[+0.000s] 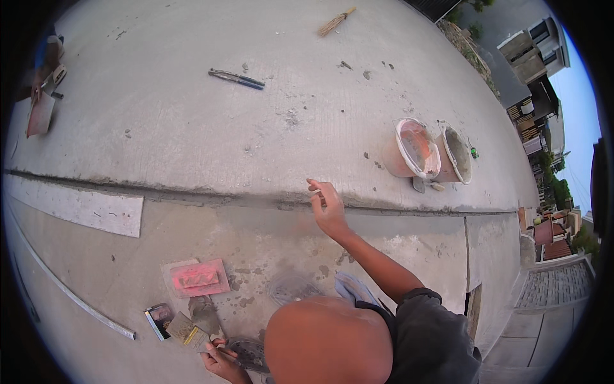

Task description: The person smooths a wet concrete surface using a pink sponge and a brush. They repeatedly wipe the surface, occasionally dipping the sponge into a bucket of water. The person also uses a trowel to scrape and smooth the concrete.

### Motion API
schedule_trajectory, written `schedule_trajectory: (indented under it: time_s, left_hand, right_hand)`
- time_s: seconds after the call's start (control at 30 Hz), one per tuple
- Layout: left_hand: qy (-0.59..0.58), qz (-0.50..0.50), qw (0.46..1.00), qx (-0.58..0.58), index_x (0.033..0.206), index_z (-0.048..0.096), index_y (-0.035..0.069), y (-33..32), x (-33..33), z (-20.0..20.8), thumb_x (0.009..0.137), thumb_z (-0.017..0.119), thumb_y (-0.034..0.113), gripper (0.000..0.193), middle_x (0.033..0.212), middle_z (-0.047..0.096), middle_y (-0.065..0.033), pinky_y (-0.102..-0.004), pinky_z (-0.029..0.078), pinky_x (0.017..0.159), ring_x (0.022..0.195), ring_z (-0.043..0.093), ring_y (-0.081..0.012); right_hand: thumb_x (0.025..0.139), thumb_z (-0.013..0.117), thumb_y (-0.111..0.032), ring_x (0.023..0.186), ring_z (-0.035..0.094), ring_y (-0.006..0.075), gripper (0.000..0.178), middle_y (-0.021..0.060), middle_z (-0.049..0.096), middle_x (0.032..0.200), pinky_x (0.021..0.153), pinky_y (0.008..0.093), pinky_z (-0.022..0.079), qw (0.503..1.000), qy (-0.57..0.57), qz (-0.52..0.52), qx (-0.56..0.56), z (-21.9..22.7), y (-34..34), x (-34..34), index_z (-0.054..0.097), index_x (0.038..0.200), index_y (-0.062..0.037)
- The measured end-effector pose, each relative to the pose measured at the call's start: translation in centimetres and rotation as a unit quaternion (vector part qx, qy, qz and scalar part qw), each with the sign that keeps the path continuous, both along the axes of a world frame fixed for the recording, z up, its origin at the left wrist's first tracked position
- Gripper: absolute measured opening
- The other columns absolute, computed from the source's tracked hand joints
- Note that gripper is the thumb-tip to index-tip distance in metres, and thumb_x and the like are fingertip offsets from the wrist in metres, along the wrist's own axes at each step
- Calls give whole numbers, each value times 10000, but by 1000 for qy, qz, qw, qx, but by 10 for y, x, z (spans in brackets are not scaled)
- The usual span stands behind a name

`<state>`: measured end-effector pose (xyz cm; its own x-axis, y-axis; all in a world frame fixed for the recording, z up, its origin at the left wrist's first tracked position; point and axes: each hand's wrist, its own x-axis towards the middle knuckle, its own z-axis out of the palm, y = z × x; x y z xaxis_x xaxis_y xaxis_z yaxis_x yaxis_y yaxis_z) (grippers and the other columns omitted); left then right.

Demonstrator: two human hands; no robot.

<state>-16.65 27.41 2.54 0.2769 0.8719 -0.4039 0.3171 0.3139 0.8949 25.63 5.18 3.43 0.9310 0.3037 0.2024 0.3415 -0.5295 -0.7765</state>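
Note:
My left hand (220,363) is low in the picture, its fingers closed around the handle of a flat paintbrush (190,333). The pale bristles point up and left, away from me. Beside the brush lies a trowel-like blade smeared with grey mortar (206,315), partly covered. My right hand (328,208) reaches out over the joint (275,203) along the raised slab's edge. Its fingers are apart and somewhat bent, and I see nothing in them. Just beyond the brush lie a pink float (197,278) and a small dark packet (158,320).
On the slab stand two mortar-stained buckets (414,150), blue-handled pliers or cutters (236,79) and a hand broom (336,22). A pale board (89,205) and a metal strip (70,281) lie to the left. Another person's hand (37,93) is at the far left, near a reddish container.

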Motion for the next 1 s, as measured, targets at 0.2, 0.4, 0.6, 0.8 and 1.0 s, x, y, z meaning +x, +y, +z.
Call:
schedule_trajectory:
  time_s: [0.2, 0.4, 0.6, 0.8, 1.0]
  left_hand:
    - [131, -23, 990, 47, 991, 715, 28, 19, -20, 12, 1099, 583, 441, 447, 612, 541, -33, -269, 358, 458, 499, 469, -114]
    - [168, 31, 985, -1, 1042, 706, 8, 28, 13, 56, 1096, 555, 499, 517, 536, 461, -5, -246, 293, 387, 401, 390, -91]
    - [191, -47, 971, 134, 1057, 594, 18, 62, 55, 96, 1131, 541, 319, 315, 963, 718, -108, -213, 328, 427, 484, 483, -43]
    - [209, -22, 969, 133, 1051, 581, 2, 43, 57, 86, 1121, 566, 270, 277, 975, 737, -144, -225, 388, 473, 510, 525, -72]
    - [225, -61, 969, 84, 980, 592, -8, 35, 73, 76, 1112, 584, 226, 269, 965, 755, -134, -232, 420, 468, 517, 557, -82]
  right_hand:
    - [1023, 519, -63, 785, 605, 118, 313, 59, 670, 945, 734, 269, 495, 894, -45, -440, 70, -3, -259, 57, 603, 1319, -8]
    - [915, 566, -24, 1085, 662, 402, 400, 192, 662, 1239, 897, 490, 554, 803, 66, -406, -432, -32, -431, 113, 617, 1311, -20]
    - [882, 594, -27, 1358, 491, 509, 667, 271, 519, 1475, 1088, 600, 491, 701, 237, -308, -598, -74, -515, 136, 435, 1527, -77]
    - [968, 585, -118, 999, 695, 390, 222, 196, 722, 1105, 865, 537, 557, 664, 8, -5, -748, -84, -655, 207, 686, 1153, -48]
    - [1012, 642, -188, 1079, 714, 302, 179, 147, 739, 1171, 864, 499, 565, 595, -107, 65, -794, -75, -646, 209, 710, 1134, -76]
